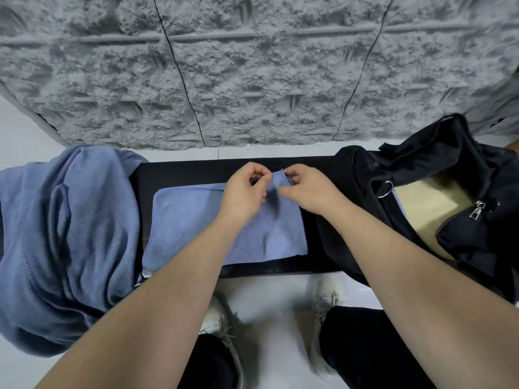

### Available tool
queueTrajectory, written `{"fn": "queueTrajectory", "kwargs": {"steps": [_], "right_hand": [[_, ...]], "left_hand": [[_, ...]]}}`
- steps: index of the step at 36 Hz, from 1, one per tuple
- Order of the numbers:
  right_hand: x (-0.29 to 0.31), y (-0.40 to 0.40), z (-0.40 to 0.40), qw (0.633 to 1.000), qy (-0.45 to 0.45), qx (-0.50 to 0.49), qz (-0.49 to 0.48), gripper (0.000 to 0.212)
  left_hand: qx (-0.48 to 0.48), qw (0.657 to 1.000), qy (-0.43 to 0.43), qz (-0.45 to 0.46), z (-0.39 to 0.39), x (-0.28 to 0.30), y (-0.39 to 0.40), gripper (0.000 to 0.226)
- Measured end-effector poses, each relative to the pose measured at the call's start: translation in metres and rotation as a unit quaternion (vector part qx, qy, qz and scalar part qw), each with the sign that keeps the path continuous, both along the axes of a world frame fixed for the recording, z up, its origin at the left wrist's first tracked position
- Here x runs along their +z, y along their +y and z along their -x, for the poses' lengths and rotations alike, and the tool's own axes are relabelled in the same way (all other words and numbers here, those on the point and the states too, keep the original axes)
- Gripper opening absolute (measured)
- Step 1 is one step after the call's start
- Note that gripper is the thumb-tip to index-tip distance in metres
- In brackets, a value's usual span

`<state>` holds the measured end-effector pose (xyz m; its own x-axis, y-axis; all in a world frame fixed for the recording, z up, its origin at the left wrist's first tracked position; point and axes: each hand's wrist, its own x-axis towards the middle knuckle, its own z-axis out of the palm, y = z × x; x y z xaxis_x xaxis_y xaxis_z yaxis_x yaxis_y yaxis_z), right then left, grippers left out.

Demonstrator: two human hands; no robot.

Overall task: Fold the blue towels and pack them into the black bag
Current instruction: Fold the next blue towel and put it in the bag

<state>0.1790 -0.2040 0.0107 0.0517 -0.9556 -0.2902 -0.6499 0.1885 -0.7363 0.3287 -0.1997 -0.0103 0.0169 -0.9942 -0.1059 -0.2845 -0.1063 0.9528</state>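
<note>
1. Small blue towel point(196, 220) lies flat on a black bench point(314, 248), roughly in the middle, btwn the pile and the bag.
2. Left hand point(244, 192) is over the towel's far edge, fingers curled, pinching the cloth near the far right corner.
3. Right hand point(306, 186) is just beside the left, thumb and fingers pinching the same far right corner, which is lifted a bit off the bench.
4. Both hands nearly touch each other at that corner; rest of the towel stays flat, near edge close to the bench's front edge.
5. Pile of blue towels point(64, 242) sits on the left end of the bench, bunched up, hanging over the front toward the floor. It touches the small towel's left edge.
6. Black bag point(438, 169) is at the right end, unzipped and gaping; pale tan lining point(429, 203) shows inside. Metal ring point(384, 189) and zipper pull point(477, 210) visible on it.
7. Grey rough wall point(252, 74) behind the bench.
8. Below: white floor point(269, 299), two white sneakers, dark trouser legs.
</note>
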Motion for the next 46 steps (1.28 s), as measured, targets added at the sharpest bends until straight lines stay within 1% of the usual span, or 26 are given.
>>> {"fn": "queueTrajectory", "kwargs": {"steps": [1, 2, 4, 7, 8, 10, 12, 15, 17, 19, 21, 22, 24, 26, 28, 31, 33, 35, 37, 39, 41, 42, 44, 46], "right_hand": [[-0.001, -0.001, 0.001, 1.0, 0.008, -0.003, 0.001, 0.015], [-0.004, -0.002, 0.002, 1.0, 0.008, -0.014, -0.001, 0.01], [-0.008, -0.006, 0.003, 0.999, 0.01, -0.045, -0.006, 0.009], [-0.015, -0.01, 0.004, 0.996, 0.021, -0.087, -0.009, 0.007], [-0.016, -0.011, 0.004, 0.995, 0.024, -0.098, -0.01, 0.009], [-0.016, -0.011, 0.003, 0.993, 0.023, -0.113, -0.004, 0.025], [-0.015, -0.01, 0.001, 0.992, 0.053, -0.103, 0.049, 0.037], [-0.013, -0.01, -0.007, 0.979, 0.116, -0.031, 0.164, 0.036], [-0.013, -0.009, -0.016, 0.97, 0.133, 0.03, 0.199, 0.031], [-0.014, -0.007, -0.025, 0.964, 0.126, 0.1, 0.211, 0.028], [-0.014, -0.004, -0.032, 0.954, 0.124, 0.178, 0.208, 0.03], [-0.015, -0.003, -0.035, 0.947, 0.137, 0.213, 0.198, 0.032], [-0.017, -0.001, -0.039, 0.931, 0.189, 0.265, 0.167, 0.036], [-0.02, 0.0, -0.039, 0.923, 0.232, 0.283, 0.12, 0.04], [-0.022, 0.0, -0.037, 0.924, 0.249, 0.276, 0.086, 0.044], [-0.019, 0.001, -0.034, 0.928, 0.269, 0.238, 0.096, 0.041], [-0.015, 0.002, -0.032, 0.936, 0.276, 0.201, 0.089, 0.036], [-0.011, 0.004, -0.03, 0.941, 0.282, 0.174, 0.06, 0.031], [-0.007, 0.008, -0.028, 0.952, 0.266, 0.146, 0.026, 0.029], [-0.004, 0.011, -0.025, 0.967, 0.228, 0.116, -0.015, 0.034], [-0.001, 0.012, -0.02, 0.971, 0.208, 0.099, -0.059, 0.037], [0.001, 0.013, -0.019, 0.97, 0.205, 0.101, -0.077, 0.035], [0.002, 0.013, -0.017, 0.968, 0.204, 0.11, -0.095, 0.029], [0.002, 0.013, -0.016, 0.969, 0.194, 0.11, -0.103, 0.025]], "left_hand": [[-0.002, 1.0, 0.004, 0.002, -0.001, -0.001, -0.001, 0.02], [-0.008, 1.0, 0.001, 0.006, -0.002, -0.002, -0.001, 0.019], [-0.016, 0.999, -0.025, 0.022, -0.005, -0.003, -0.002, 0.019], [-0.01, 0.996, -0.074, 0.048, -0.012, -0.005, -0.001, 0.025], [-0.008, 0.995, -0.089, 0.048, -0.014, -0.005, -0.001, 0.026], [-0.005, 0.992, -0.122, 0.04, -0.02, -0.007, 0.002, 0.023], [0.007, 0.985, -0.17, 0.033, -0.027, -0.007, 0.004, 0.018], [0.009, 0.971, -0.238, -0.015, -0.04, -0.003, 0.007, 0.007], [-0.016, 0.956, -0.283, -0.073, -0.049, -0.001, 0.01, 0.002], [-0.039, 0.938, -0.326, -0.115, -0.057, 0.004, 0.013, 0.007], [-0.063, 0.913, -0.376, -0.143, -0.065, 0.012, 0.018, 0.013], [-0.08, 0.9, -0.399, -0.158, -0.069, 0.016, 0.019, 0.018], [-0.105, 0.876, -0.423, -0.207, -0.078, 0.022, 0.025, 0.033], [-0.119, 0.861, -0.407, -0.282, -0.089, 0.028, 0.035, 0.041], [-0.125, 0.851, -0.373, -0.348, -0.101, 0.031, 0.044, 0.041], [-0.121, 0.835, -0.337, -0.418, -0.114, 0.039, 0.054, 0.039], [-0.118, 0.83, -0.326, -0.437, -0.12, 0.044, 0.058, 0.041], [-0.101, 0.849, -0.303, -0.421, -0.125, 0.044, 0.06, 0.042], [-0.067, 0.88, -0.271, -0.385, -0.128, 0.04, 0.061, 0.037], [-0.017, 0.915, -0.209, -0.345, -0.129, 0.036, 0.062, 0.031], [0.025, 0.941, -0.126, -0.312, -0.126, 0.031, 0.059, 0.024], [0.035, 0.951, -0.099, -0.293, -0.123, 0.029, 0.056, 0.02], [0.047, 0.964, -0.073, -0.25, -0.118, 0.025, 0.05, 0.017], [0.058, 0.972, -0.053, -0.22, -0.113, 0.018, 0.043, 0.029]]}}
